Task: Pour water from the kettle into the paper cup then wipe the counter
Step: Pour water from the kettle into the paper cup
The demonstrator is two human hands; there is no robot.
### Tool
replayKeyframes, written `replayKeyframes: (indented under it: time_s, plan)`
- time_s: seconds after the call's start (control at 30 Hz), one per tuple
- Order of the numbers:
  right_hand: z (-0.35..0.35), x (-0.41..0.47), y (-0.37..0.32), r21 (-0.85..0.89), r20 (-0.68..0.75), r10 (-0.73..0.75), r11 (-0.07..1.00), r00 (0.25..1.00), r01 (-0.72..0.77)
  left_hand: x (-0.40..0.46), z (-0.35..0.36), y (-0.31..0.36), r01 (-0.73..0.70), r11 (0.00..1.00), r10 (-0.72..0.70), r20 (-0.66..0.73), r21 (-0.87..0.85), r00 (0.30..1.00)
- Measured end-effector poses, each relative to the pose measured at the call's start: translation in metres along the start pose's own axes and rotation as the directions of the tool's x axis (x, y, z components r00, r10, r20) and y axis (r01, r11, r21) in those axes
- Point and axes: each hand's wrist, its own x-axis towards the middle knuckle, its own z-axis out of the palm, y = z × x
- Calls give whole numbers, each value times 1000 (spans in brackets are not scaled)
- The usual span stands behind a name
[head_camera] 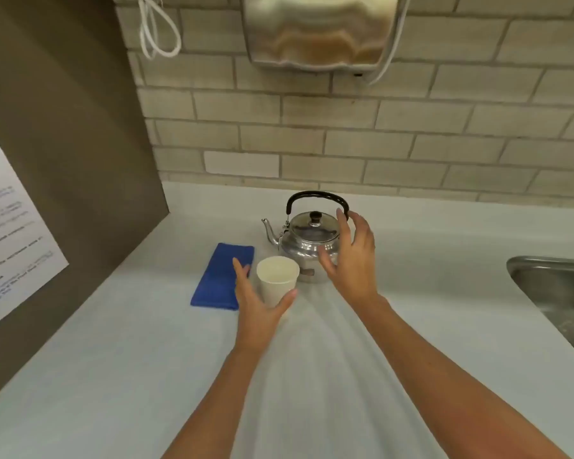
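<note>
I see my left hand [257,309] cupped at the paper cup [277,279], thumb and fingers spread apart on either side of its wall; whether they press it I cannot tell. Left of the cup lies the blue cloth [221,276]. Just behind the cup stands the kettle [309,246]; my right hand [352,260], fingers wide, hovers at its right side, near the black handle [317,196].

Both bare forearms reach forward from the lower edge of the view, converging slightly. The left hand [257,304] is cupped, thumb and fingers [241,271] spread apart in a wide curve. The right hand [352,260] is raised a little higher and farther forward, palm turned leftward, its fingers extended and loosely splayed, thumb pointing down-left, gripping nothing.
</note>
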Motion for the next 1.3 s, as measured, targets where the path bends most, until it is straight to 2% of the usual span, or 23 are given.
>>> replayKeyframes:
  time_s: [0.17, 0.3, 0.47, 0.87, 1.3]
  plan:
    - [14, 51, 12, -17, 134, 63, 998, 989, -61, 2, 17, -13, 131, 991, -131, 33, -6, 991]
    - [27, 82, 13, 30, 218, 101, 993, 971, -111, 8, 19, -20, 130, 991, -130, 28, 8, 991]
    - [38, 103, 12, 17, 250, 35, 999, 968, -40, 9, 22, -29, 83, 994, -86, 41, 70, 995]
    - [46, 136, 27, 88, 339, -75, 995, 938, 47, 6, 24, -36, 99, 992, -98, -8, 78, 995]
    - [25, 134, 27, 97, 224, -62, 994, 973, 41, 5, 23, -38, 104, 991, -104, -6, 78, 995]
